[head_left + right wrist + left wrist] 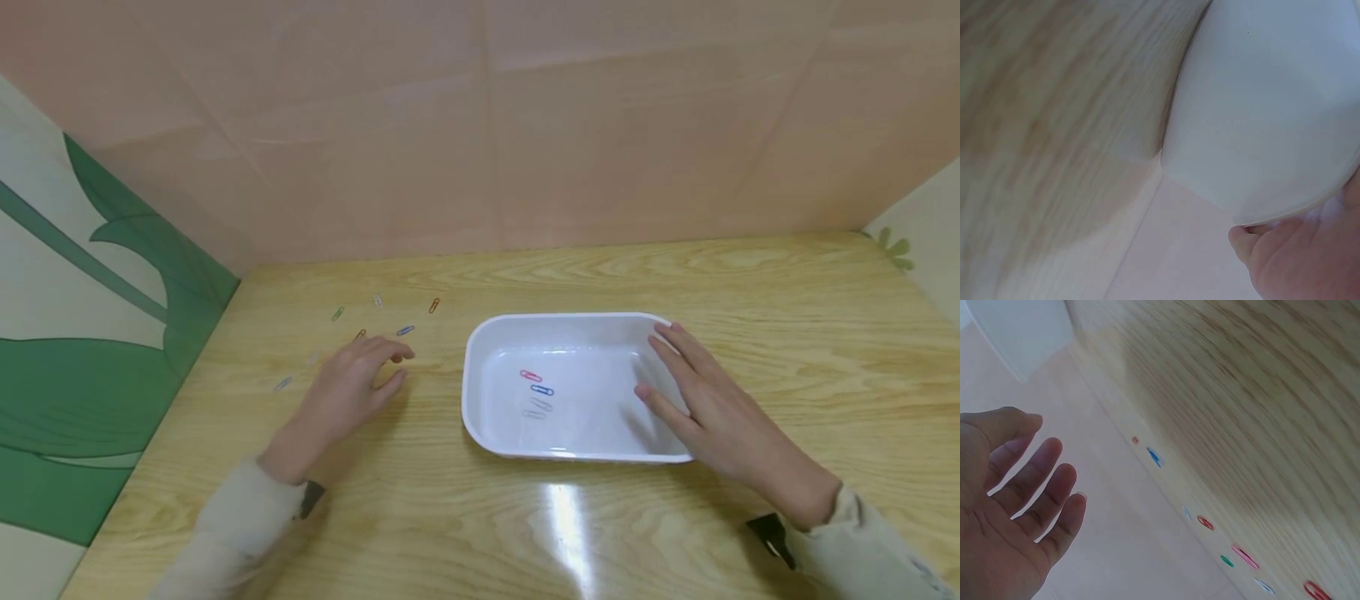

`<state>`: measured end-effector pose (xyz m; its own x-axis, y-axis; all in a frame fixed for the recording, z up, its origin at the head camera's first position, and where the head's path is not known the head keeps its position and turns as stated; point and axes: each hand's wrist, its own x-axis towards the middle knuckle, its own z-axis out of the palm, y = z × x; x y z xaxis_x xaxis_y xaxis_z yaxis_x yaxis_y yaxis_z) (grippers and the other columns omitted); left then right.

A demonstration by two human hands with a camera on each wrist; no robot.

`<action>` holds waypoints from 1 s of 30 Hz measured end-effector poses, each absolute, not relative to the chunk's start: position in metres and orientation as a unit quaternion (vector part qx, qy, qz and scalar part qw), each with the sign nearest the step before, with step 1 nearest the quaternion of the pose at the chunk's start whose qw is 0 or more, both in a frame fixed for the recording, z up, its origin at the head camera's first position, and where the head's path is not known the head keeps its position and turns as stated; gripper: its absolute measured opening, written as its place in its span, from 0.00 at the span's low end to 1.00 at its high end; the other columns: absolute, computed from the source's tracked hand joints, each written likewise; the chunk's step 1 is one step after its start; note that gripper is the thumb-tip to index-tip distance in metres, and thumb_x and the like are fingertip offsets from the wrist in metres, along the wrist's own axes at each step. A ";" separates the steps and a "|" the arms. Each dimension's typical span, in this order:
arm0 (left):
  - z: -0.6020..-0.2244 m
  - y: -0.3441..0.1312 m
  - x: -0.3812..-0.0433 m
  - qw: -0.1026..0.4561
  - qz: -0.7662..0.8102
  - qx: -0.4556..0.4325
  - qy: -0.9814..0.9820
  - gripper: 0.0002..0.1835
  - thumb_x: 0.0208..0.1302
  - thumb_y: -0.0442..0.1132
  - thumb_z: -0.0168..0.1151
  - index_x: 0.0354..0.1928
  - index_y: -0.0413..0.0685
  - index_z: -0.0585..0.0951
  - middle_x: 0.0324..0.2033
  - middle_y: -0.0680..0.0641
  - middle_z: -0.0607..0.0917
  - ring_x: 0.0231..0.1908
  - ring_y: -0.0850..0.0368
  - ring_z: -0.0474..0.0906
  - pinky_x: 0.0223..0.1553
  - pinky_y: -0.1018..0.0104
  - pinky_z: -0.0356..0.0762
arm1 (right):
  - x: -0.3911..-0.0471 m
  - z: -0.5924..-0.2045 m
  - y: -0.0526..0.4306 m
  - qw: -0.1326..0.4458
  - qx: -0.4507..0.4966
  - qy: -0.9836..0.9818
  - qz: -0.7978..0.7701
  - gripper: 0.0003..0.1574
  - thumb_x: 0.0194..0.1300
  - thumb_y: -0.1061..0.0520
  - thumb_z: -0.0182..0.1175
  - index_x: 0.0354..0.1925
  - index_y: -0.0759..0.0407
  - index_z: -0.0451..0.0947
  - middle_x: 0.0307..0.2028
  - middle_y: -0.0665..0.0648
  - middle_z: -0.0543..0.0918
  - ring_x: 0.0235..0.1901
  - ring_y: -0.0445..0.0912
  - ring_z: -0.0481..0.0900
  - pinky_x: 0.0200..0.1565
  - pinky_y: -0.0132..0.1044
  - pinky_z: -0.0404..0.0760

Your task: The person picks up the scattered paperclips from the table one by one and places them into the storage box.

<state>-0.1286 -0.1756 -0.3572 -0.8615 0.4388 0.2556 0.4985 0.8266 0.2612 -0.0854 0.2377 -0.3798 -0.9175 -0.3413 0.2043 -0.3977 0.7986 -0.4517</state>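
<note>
My left hand [348, 387] hovers left of the white tray [577, 457], its fingers loosely bent and nothing between them. In the left wrist view its palm shows bare. Close beyond its fingers lie an orange paper clip [361, 333], partly covered by the hand, and a blue paper clip [406, 330]. My right hand [716, 417] rests at the tray's right rim, fingers extended along it and thumb over the inside. Inside the tray, toward its left, are a red paper clip [531, 376], a blue-striped paper clip [542, 390] and pale paper clips [534, 414].
More paper clips lie scattered on the wooden table [420, 517]: a green one [338, 313], a white one [378, 301], a red one [434, 305] and a pale bluish one [282, 384]. A pinkish wall [487, 133] stands behind, with a green-patterned panel [75, 392] at left.
</note>
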 end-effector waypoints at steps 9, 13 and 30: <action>-0.361 -0.194 -0.122 0.080 -0.164 -0.209 -0.961 0.14 0.62 0.34 0.67 0.49 0.43 0.84 0.45 0.45 0.87 0.49 0.47 0.82 0.53 0.50 0.80 | -0.084 -0.379 0.238 0.049 0.188 -0.950 0.246 0.43 0.75 0.45 0.52 0.75 0.67 0.51 0.77 0.68 0.50 0.78 0.61 0.45 0.76 0.56 0.45; -0.364 -0.202 -0.118 0.078 -0.164 -0.190 -0.965 0.14 0.62 0.33 0.67 0.50 0.42 0.83 0.45 0.45 0.87 0.50 0.46 0.81 0.52 0.50 0.80 | -0.085 -0.379 0.239 0.053 0.194 -0.947 0.249 0.42 0.76 0.47 0.51 0.75 0.67 0.51 0.77 0.69 0.50 0.77 0.62 0.45 0.77 0.55 0.45; -0.367 -0.234 -0.107 0.036 -0.142 -0.142 -0.979 0.16 0.64 0.35 0.65 0.53 0.42 0.81 0.45 0.42 0.86 0.47 0.46 0.81 0.48 0.47 0.81 | -0.084 -0.378 0.239 0.041 0.189 -0.947 0.258 0.43 0.77 0.47 0.49 0.77 0.66 0.46 0.77 0.69 0.47 0.77 0.63 0.43 0.76 0.59 0.44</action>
